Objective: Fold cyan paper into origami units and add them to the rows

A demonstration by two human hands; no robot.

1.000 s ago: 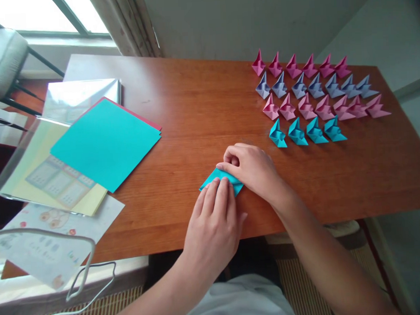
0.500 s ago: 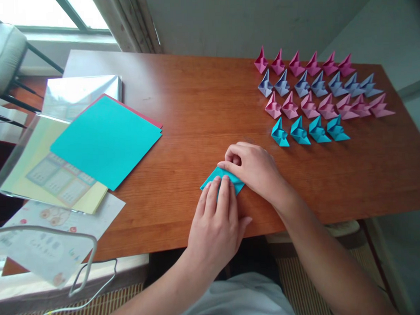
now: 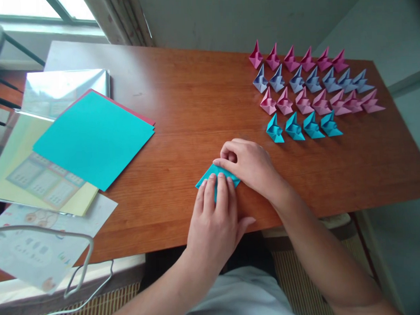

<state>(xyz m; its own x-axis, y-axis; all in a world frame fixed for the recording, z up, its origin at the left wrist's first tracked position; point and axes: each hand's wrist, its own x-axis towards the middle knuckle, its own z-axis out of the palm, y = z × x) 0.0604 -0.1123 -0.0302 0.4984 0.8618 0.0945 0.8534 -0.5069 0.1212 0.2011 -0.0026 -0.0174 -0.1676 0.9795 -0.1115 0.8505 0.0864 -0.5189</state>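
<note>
A small folded turquoise paper point(image 3: 208, 174) lies on the wooden table close to its front edge. My left hand point(image 3: 212, 217) rests over it, fingers stretched out flat on the paper and thumb pointing off to the right. At the paper's upper right edge, my right hand point(image 3: 248, 165) is closed with curled fingers, its thumb and forefinger pinching the border. Both hands cover part of the folds. Turquoise folded paper figures point(image 3: 294, 127) stand in a row beyond my right hand.
Behind the turquoise figures are rows of pink point(image 3: 321, 101), lilac point(image 3: 313, 80) and magenta figures point(image 3: 307, 59). On the left, large turquoise sheets point(image 3: 94, 139) overlie a clear sleeve with yellow paper point(image 3: 80, 205). A grey metal tube point(image 3: 90, 248) and white cable point(image 3: 97, 288) are at lower left.
The whole view has shifted slightly, so the table and its things appear further left and a little higher. My hands keep nearly the same pose on the paper.
</note>
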